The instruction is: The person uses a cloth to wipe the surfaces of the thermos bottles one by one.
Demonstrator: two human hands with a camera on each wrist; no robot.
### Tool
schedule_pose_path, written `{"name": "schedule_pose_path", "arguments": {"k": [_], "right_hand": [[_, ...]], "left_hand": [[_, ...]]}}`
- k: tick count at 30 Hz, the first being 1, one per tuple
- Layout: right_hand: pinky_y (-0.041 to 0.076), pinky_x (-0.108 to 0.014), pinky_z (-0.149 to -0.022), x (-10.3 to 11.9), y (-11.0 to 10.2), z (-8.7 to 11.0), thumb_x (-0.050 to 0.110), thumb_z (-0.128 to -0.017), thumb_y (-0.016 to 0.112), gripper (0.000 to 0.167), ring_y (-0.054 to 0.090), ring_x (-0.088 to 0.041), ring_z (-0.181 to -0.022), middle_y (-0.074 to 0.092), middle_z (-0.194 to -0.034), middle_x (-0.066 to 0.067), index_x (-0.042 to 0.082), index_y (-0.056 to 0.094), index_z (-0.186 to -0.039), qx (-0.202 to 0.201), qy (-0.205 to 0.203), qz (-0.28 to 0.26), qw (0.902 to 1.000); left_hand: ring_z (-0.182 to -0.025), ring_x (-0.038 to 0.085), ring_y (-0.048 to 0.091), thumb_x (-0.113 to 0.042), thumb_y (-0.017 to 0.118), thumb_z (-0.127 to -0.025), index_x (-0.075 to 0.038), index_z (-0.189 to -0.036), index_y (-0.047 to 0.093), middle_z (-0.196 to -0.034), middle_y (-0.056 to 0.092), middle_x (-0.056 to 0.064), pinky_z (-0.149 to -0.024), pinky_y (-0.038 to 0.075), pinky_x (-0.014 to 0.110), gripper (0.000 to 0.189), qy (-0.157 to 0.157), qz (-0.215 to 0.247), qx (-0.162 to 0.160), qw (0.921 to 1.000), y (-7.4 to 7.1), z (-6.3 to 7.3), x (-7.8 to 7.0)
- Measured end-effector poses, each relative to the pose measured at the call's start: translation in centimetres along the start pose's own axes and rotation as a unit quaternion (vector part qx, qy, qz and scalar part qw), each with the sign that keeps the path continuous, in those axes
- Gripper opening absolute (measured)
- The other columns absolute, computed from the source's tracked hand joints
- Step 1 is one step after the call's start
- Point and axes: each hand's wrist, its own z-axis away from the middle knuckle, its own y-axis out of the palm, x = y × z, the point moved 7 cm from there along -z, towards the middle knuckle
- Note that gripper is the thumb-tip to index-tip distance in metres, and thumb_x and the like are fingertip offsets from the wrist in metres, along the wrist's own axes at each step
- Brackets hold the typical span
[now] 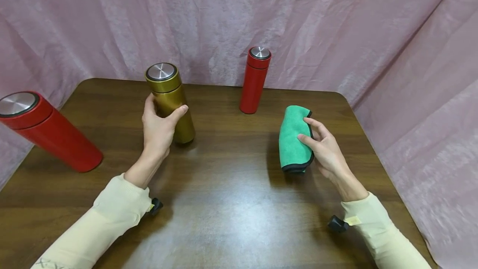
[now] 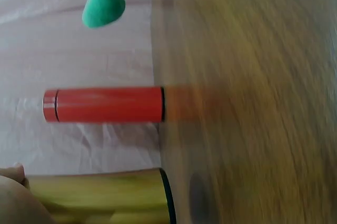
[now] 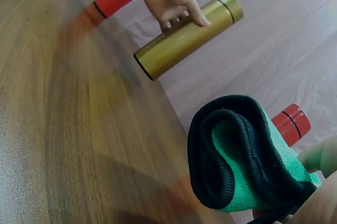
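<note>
My left hand (image 1: 158, 130) grips a gold thermos bottle (image 1: 173, 107) round its middle, thumb on the near side. The bottle stands nearly upright; in the right wrist view its dark base looks slightly raised off the table. My right hand (image 1: 328, 152) pinches a folded green cloth (image 1: 295, 136) with black edging, thumb in front and fingers along its right edge. The cloth hangs above the table, and its rolled layers (image 3: 231, 150) show in the right wrist view. The left wrist view shows only part of the left hand (image 2: 18, 200) beside the gold bottle.
A large red thermos bottle (image 1: 63, 136) stands at the left of the brown wooden table (image 1: 231, 211). A slimmer red thermos bottle (image 1: 254, 82) stands at the back, between the gold bottle and the cloth. Pink curtains (image 1: 224, 20) hang behind the table and along its right side.
</note>
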Motion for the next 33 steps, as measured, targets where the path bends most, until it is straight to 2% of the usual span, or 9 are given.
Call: {"name": "schedule_pose_path", "arguments": {"k": [9, 16, 20, 26, 33], "right_hand": [[0.058, -0.028, -0.086, 0.1, 0.0, 0.0, 0.012, -0.103, 0.064, 0.066, 0.064, -0.018, -0.110, 0.045, -0.150, -0.018, 0.019, 0.033, -0.161, -0.004, -0.001, 0.000, 1.0000], [0.058, -0.029, -0.086, 0.1, -0.2, 0.1, 0.012, -0.103, 0.065, 0.066, 0.065, -0.017, -0.109, 0.047, -0.147, -0.018, 0.017, 0.033, -0.160, -0.005, -0.004, -0.006, 1.0000], [0.058, -0.028, -0.086, 0.0, -0.3, 0.2, 0.013, -0.103, 0.065, 0.067, 0.065, -0.017, -0.109, 0.047, -0.148, -0.018, 0.017, 0.032, -0.161, -0.005, -0.005, -0.006, 1.0000], [0.058, -0.029, -0.087, 0.1, -0.4, 0.3, 0.012, -0.103, 0.064, 0.067, 0.065, -0.017, -0.109, 0.046, -0.148, -0.018, 0.017, 0.031, -0.161, -0.003, -0.007, -0.005, 1.0000], [0.058, -0.030, -0.087, 0.2, -0.3, 0.3, 0.012, -0.103, 0.064, 0.067, 0.064, -0.019, -0.111, 0.046, -0.147, -0.017, 0.018, 0.031, -0.161, 0.000, -0.006, -0.005, 1.0000]], "left_hand": [[-0.112, 0.019, 0.058, -0.006, 0.082, -0.086, -0.006, -0.145, 0.049, -0.126, 0.061, 0.007, -0.098, 0.047, 0.035, 0.067, 0.003, -0.010, 0.097, 0.9952, 3.6, 1.9, -0.3], [-0.117, 0.022, 0.057, -0.008, 0.083, -0.086, -0.005, -0.147, 0.046, -0.132, 0.059, 0.010, -0.104, 0.046, 0.042, 0.071, -0.007, -0.024, 0.166, 0.9858, 6.4, 3.7, -0.5], [-0.118, 0.025, 0.059, -0.008, 0.083, -0.086, -0.007, -0.147, 0.046, -0.133, 0.060, 0.011, -0.103, 0.048, 0.045, 0.071, -0.011, -0.017, 0.211, 0.9772, 8.1, 4.8, -0.4], [-0.115, 0.027, 0.062, -0.005, 0.084, -0.085, -0.006, -0.148, 0.046, -0.132, 0.062, 0.012, -0.098, 0.053, 0.045, 0.072, 0.003, -0.010, 0.281, 0.9596, 10.1, 6.0, -0.1], [-0.111, 0.027, 0.065, -0.007, 0.084, -0.085, -0.009, -0.149, 0.047, -0.129, 0.062, 0.011, -0.096, 0.054, 0.044, 0.074, 0.005, -0.025, 0.331, 0.9431, 11.4, 6.7, 0.6]]}}
